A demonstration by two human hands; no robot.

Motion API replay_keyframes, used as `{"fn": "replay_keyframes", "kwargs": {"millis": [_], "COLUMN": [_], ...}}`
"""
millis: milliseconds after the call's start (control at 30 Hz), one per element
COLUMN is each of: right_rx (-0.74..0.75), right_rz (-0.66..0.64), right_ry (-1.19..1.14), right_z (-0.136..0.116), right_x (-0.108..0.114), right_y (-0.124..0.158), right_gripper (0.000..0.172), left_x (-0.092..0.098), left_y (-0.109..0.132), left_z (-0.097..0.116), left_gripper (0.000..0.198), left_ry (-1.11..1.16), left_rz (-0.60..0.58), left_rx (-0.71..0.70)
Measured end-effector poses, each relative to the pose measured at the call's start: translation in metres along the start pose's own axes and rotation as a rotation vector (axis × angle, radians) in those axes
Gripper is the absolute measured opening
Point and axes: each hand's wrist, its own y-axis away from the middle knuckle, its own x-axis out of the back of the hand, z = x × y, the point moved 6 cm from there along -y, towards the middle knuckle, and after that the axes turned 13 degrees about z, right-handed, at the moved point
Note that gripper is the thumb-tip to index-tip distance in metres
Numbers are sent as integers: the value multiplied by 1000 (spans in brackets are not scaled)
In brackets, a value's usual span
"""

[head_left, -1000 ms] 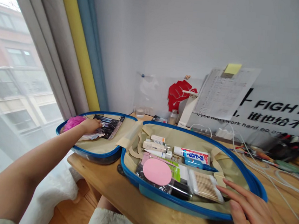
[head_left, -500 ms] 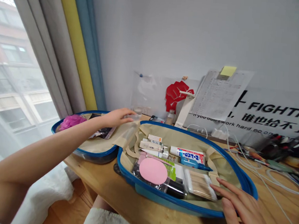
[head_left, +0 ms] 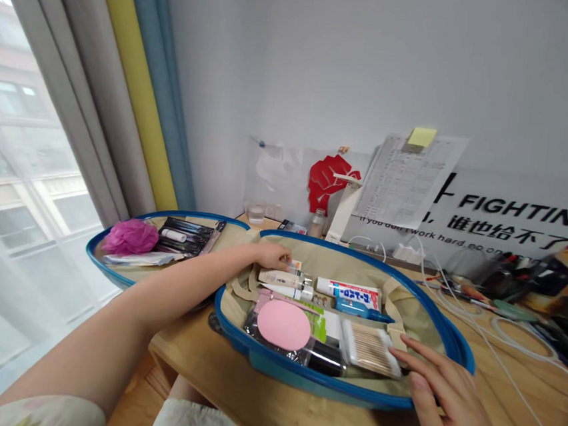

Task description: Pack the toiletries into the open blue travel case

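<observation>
The wooden desk (head_left: 195, 348) carries the blue-rimmed case (head_left: 465, 356), laid open, its left half (head_left: 231, 238) at nine to ten o'clock of its right half (head_left: 418, 309). Principal change: the left hand (head_left: 274, 255) has crossed from the left half into the right half, now at ten o'clock there. The right hand (head_left: 451, 403) remains at four o'clock, fingers loosely extended, nothing seen in its grasp. The dark pouch (head_left: 196, 239), at two o'clock in the left half, is uncovered; the cotton-swab pack (head_left: 371, 349) lies at five o'clock in the right. A white tube (head_left: 174, 235) shows on the pouch. The left fingers bend over the small orange-and-white box (head_left: 296, 265); closure cannot be told. Assessment: handling now centres on the right half's contents.
</observation>
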Motion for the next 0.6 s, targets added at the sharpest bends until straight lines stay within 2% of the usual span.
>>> {"fn": "replay_keyframes", "kwargs": {"millis": [167,333,467,600], "right_rx": [-10,-51,-16,17], "right_rz": [-1,-23,-5,12], "right_ry": [18,25,17,8], "right_z": [-1,2,1,-3], "right_x": [0,-3,-3,-1], "right_y": [-1,1,0,-3], "right_gripper": [26,30,27,25], "left_x": [-6,-7,-8,3], "left_y": [1,0,1,2], "left_z": [-2,-3,-3,-2], "left_gripper": [37,30,27,29], "left_ry": [30,43,49,75], "left_rz": [-20,-23,-8,55], "left_rx": [-2,-12,-30,-30]}}
